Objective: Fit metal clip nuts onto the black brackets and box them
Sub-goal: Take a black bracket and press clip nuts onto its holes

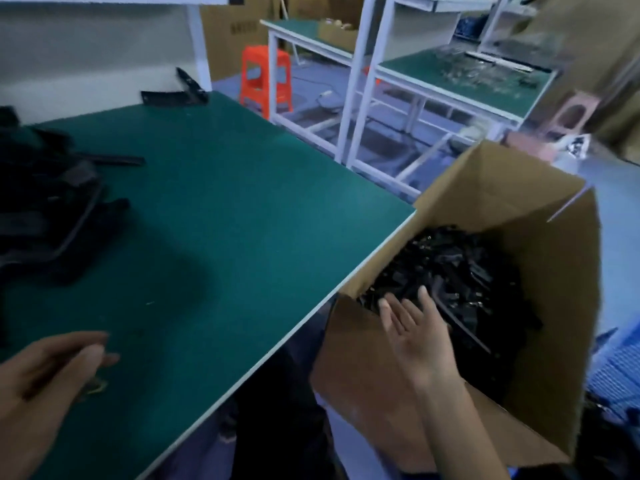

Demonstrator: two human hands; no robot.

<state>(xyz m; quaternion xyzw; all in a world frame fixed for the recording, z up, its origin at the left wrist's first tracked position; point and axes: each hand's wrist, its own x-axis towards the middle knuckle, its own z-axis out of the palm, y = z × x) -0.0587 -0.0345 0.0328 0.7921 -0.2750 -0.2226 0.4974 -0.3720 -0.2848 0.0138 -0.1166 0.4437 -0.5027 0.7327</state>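
A cardboard box point(478, 188) stands open beside the right edge of the green table point(225, 209), filled with several black brackets point(467, 271). My right hand point(412, 334) hovers over the near side of that heap, fingers straight and spread, holding nothing. A dark pile of loose black brackets point(52, 209) lies on the table at the left. My left hand point(45, 372) is low at the table's near left, its fingers curled round small yellowish metal clip nuts point(94, 386), which are blurred.
Two more black brackets point(173, 97) lie at the table's far edge by a white post. Behind stand an orange stool point(265, 77) and white-framed benches point(450, 81) with green tops. Blue crates point(613, 368) sit right of the box.
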